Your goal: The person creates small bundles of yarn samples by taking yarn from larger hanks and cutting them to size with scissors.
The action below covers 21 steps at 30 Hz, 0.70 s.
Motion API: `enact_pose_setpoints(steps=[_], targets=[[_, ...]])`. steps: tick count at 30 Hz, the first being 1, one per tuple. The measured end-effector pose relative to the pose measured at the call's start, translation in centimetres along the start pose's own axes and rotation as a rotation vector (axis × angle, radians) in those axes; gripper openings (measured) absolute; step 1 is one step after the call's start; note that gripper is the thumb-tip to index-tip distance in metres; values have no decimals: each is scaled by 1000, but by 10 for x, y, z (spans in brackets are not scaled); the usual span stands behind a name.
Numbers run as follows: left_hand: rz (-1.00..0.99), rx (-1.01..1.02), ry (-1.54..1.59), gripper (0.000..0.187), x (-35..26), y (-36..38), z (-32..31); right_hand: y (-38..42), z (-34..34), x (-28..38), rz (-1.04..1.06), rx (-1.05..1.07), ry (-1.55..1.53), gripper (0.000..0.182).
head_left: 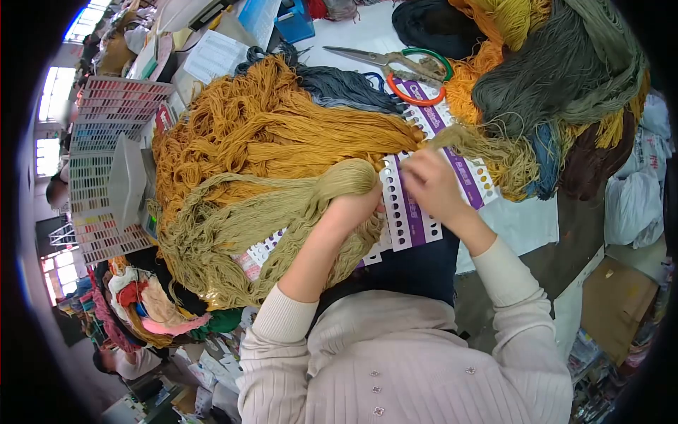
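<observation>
My left hand is wrapped round a hank of olive-green thread, whose strands spread to the left. To its right, my right hand is over a white and purple punched card, with its fingers bent together; what they hold, if anything, is too small to make out. Golden-brown thread lies in a large heap beyond the olive thread. A second purple card is partly beneath a tuft of olive thread on the right.
Scissors with red and green handles lie beyond the cards. Dark grey-green thread is piled at the upper right. A slotted rack and a white tray stand at the left. Another person is at the lower left.
</observation>
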<state>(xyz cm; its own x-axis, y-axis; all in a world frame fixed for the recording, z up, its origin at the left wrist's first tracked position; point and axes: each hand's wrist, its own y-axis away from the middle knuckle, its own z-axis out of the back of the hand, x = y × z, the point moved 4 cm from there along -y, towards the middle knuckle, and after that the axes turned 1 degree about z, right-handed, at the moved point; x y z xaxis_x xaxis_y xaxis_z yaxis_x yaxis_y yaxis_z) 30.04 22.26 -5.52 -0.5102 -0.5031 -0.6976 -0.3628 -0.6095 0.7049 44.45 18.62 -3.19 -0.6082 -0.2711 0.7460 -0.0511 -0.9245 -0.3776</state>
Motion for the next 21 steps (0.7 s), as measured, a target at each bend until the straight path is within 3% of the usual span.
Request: enact_pose_setpoints(steps=[5, 8, 11, 15, 21], targets=[[5, -75, 382, 5, -10, 7, 1, 4, -8, 29, 40, 117, 252, 42], [29, -94, 451, 7, -7, 4, -2, 5, -5, 30, 91, 39, 200, 41], [-17, -97, 442, 10, -13, 7, -8, 5, -6, 13, -67, 149, -96, 36], [-83, -119, 400, 8, -17, 6, -10, -4, -2, 13, -263, 162, -187, 29], [-38, -33, 527, 9, -4, 8, 21, 1, -4, 6, -238, 119, -212, 28]])
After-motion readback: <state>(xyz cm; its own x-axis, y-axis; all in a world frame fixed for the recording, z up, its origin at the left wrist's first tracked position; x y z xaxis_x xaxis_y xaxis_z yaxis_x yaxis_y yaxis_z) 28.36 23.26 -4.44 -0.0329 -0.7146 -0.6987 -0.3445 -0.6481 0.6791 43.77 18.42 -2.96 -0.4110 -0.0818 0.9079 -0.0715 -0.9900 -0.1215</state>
